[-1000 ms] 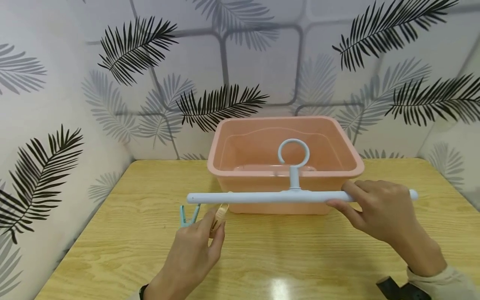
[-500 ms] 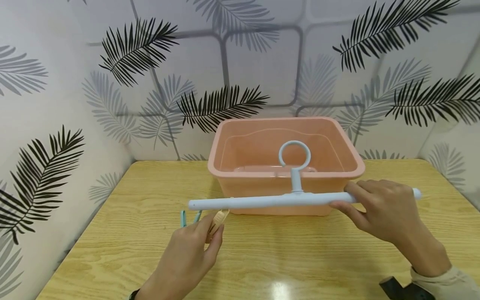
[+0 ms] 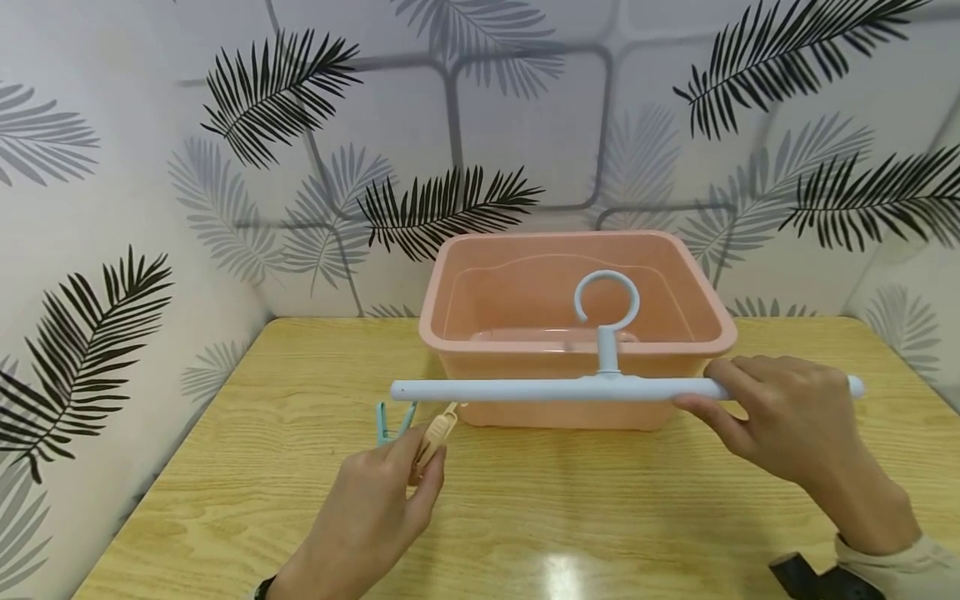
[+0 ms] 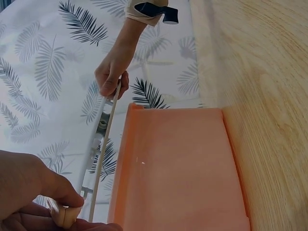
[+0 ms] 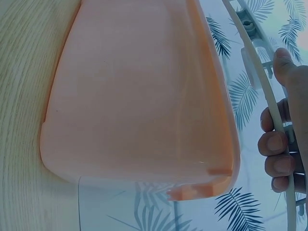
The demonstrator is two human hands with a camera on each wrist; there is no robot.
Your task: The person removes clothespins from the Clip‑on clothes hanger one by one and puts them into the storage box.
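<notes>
A pale blue clothes hanger [image 3: 525, 389] with a round open hook is held level in the air. My right hand [image 3: 787, 417] grips its bar close to the right end, fingers wrapped round it in the right wrist view. Just below the left part of the bar, my left hand [image 3: 375, 508] pinches a cream clothespin [image 3: 437, 433] between thumb and fingers. Beyond those fingers shows a teal clothespin [image 3: 382, 421], its lower part hidden by the hand; whether it hangs from the bar I cannot tell. In the left wrist view, the cream clothespin [image 4: 65, 214] is near the bar's underside.
A pink plastic tub [image 3: 525, 365] stands on the wooden table [image 3: 315, 358] directly behind the hanger, near the back wall. Leaf-patterned wall covering [image 3: 517, 142] encloses the back and left. A black device [image 3: 817, 579] sits at my right wrist.
The hanger's left end dipped half a second ago and is level again now. The whole bar has shifted slightly right with my right hand. My left hand still pinches the cream clothespin.
</notes>
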